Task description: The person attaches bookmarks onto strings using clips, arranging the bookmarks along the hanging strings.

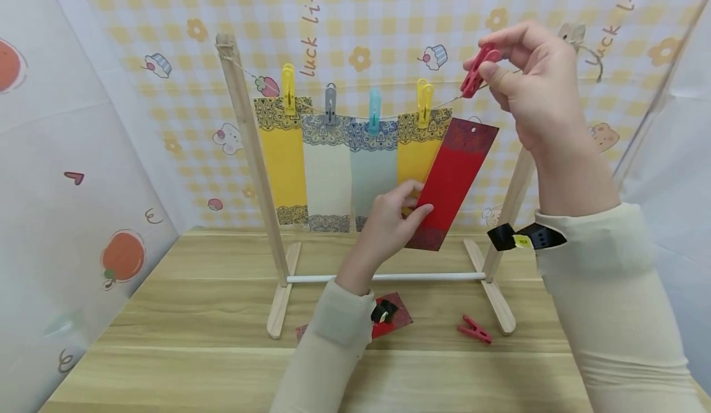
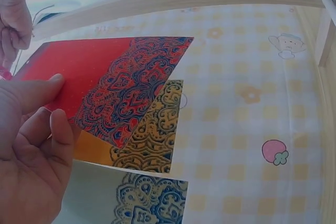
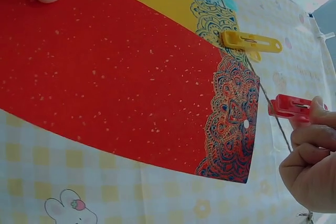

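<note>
Between thumb and fingers my left hand (image 1: 386,221) pinches a red paper bookmark (image 1: 457,175) by its left edge. The bookmark has a patterned band and a punched hole at its top, and it tilts to the right just below the string (image 1: 451,102). My right hand (image 1: 547,86) pinches a red clothespin (image 1: 479,75) at the string, above and apart from the bookmark's top. In the right wrist view, a yellow clothespin (image 3: 252,42) clips the neighbouring yellow bookmark (image 3: 170,11), which the red one partly covers.
More bookmarks hang from yellow, grey (image 1: 330,104) and blue (image 1: 374,112) clothespins. Wooden posts (image 1: 247,147) with a white crossbar (image 1: 428,276) form the stand. On the table lie a spare red clothespin (image 1: 474,329) and another red bookmark (image 1: 401,307), partly behind my left sleeve.
</note>
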A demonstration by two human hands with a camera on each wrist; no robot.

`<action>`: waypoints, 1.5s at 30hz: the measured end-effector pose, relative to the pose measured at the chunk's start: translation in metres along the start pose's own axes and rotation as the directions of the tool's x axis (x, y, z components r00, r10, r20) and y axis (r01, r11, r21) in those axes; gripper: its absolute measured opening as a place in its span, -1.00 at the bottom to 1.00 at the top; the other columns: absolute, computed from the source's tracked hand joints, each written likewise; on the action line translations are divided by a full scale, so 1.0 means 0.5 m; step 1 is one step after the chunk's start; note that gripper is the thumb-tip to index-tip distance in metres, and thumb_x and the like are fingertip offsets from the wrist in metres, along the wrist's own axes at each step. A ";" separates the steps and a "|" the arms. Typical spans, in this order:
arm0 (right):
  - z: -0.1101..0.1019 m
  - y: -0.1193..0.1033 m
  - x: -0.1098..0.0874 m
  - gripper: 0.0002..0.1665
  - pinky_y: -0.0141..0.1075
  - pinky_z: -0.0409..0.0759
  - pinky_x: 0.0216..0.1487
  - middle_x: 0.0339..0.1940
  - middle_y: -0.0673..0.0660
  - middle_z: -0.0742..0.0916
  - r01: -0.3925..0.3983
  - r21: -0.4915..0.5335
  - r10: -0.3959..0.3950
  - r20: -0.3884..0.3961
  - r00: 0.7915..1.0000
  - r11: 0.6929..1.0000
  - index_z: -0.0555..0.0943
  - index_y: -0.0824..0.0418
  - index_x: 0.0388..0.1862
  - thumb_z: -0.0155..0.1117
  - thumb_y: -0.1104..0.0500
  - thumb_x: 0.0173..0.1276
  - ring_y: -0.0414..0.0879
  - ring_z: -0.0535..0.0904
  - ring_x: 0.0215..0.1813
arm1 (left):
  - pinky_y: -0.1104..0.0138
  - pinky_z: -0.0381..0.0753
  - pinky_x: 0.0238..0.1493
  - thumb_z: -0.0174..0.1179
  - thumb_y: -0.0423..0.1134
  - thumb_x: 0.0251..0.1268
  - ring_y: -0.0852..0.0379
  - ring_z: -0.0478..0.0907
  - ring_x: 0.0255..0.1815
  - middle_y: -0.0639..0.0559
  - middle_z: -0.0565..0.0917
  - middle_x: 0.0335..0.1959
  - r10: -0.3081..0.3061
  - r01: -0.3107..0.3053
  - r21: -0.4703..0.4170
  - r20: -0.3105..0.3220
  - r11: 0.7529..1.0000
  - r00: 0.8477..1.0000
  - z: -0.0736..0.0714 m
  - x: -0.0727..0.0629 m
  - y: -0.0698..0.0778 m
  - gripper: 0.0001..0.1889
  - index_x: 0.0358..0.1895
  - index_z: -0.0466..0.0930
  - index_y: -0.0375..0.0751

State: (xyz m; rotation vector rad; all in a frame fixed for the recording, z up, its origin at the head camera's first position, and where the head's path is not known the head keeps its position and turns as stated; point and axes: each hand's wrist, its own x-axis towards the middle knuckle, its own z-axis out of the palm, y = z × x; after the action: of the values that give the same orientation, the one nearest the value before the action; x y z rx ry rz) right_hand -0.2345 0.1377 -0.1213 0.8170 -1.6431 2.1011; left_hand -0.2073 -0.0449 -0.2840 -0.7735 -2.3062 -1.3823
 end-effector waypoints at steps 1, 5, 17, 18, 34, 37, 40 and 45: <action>-0.001 0.000 0.000 -0.81 -0.39 -0.03 -0.63 -0.32 0.15 0.79 -0.014 -0.017 0.014 0.003 1.000 1.000 0.64 0.33 -0.15 0.26 0.49 0.30 -0.11 0.23 -0.68 | 0.44 0.69 -0.12 0.25 -0.32 0.36 0.02 0.74 -0.09 -0.15 0.72 0.01 0.001 -0.001 0.001 -0.003 1.000 1.000 0.000 0.001 0.000 -0.74 0.06 0.53 -0.29; -0.005 -0.002 -0.001 -0.82 -0.39 -0.01 -0.63 -0.32 0.12 0.80 -0.064 -0.076 0.064 0.006 0.998 0.995 0.64 0.29 -0.15 0.26 0.47 0.31 -0.11 0.18 -0.66 | 0.44 0.69 -0.11 0.25 -0.33 0.36 0.00 0.74 -0.07 -0.17 0.72 0.01 0.006 -0.006 0.001 -0.012 1.000 1.000 0.002 0.006 0.000 -0.72 0.07 0.53 -0.31; -0.019 -0.001 -0.012 -0.81 -0.41 0.13 -0.62 -0.30 -0.01 0.79 -0.097 -0.281 0.119 0.060 0.991 0.955 0.66 0.20 -0.12 0.26 0.41 0.35 -0.15 0.23 -0.59 | 0.48 0.67 -0.20 0.25 -0.34 0.36 -0.01 0.73 -0.04 -0.18 0.71 0.05 -0.007 0.004 -0.070 -0.043 0.998 0.999 0.007 0.013 -0.008 -0.74 0.05 0.53 -0.31; -0.020 0.000 -0.013 -0.80 -0.41 0.13 -0.62 -0.31 -0.02 0.80 -0.096 -0.285 0.119 0.063 0.991 0.954 0.66 0.19 -0.13 0.26 0.41 0.35 -0.15 0.23 -0.59 | 0.49 0.66 -0.21 0.25 -0.34 0.36 -0.01 0.73 -0.04 -0.18 0.71 0.05 -0.008 0.004 -0.074 -0.044 0.997 0.999 0.007 0.013 -0.009 -0.74 0.06 0.53 -0.31; -0.031 0.012 -0.025 -0.74 -0.49 0.38 -0.53 -0.31 0.02 0.81 -0.165 -0.239 0.188 0.078 0.979 0.957 0.70 0.20 -0.02 0.29 0.37 0.35 -0.18 0.64 -0.39 | 0.51 0.66 -0.21 0.25 -0.34 0.36 -0.01 0.73 -0.01 -0.19 0.70 0.07 0.036 -0.040 -0.086 -0.048 0.996 0.998 0.021 0.019 -0.007 -0.72 0.08 0.54 -0.32; -0.030 0.011 -0.028 -0.69 -0.47 0.29 -0.59 -0.28 0.02 0.81 -0.169 -0.268 0.195 0.073 0.978 0.949 0.68 0.22 0.07 0.30 0.34 0.35 -0.19 0.50 -0.54 | 0.51 0.65 -0.19 0.25 -0.34 0.36 -0.02 0.73 -0.04 -0.20 0.72 0.04 0.026 -0.029 -0.089 -0.036 0.996 0.999 0.026 0.021 -0.007 -0.71 0.09 0.53 -0.33; -0.029 0.011 -0.031 -0.61 -0.42 0.21 -0.66 -0.26 0.01 0.81 -0.147 -0.311 0.177 0.071 0.982 0.939 0.64 0.27 0.16 0.31 0.32 0.35 -0.16 0.29 -0.67 | 0.50 0.65 -0.17 0.25 -0.34 0.36 -0.01 0.73 -0.04 -0.21 0.73 0.01 0.003 -0.005 -0.081 -0.021 0.997 1.000 0.028 0.019 -0.009 -0.69 0.11 0.52 -0.34; -0.027 0.012 -0.038 -0.53 -0.44 0.40 -0.69 -0.26 0.01 0.79 -0.135 -0.277 0.151 0.037 0.988 0.951 0.61 0.30 0.20 0.36 0.36 0.29 -0.14 0.36 -0.73 | 0.51 0.63 -0.18 0.24 -0.33 0.38 0.01 0.72 -0.04 -0.20 0.74 0.00 -0.029 0.030 -0.090 0.004 0.996 1.000 0.028 0.010 -0.022 -0.67 0.15 0.53 -0.33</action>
State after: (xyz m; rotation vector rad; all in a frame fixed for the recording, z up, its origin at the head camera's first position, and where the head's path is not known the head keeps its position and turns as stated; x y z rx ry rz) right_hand -0.2263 0.1503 -0.1400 0.6927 -2.0224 1.8946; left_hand -0.2181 -0.0354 -0.2957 -0.7711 -2.2794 -1.5078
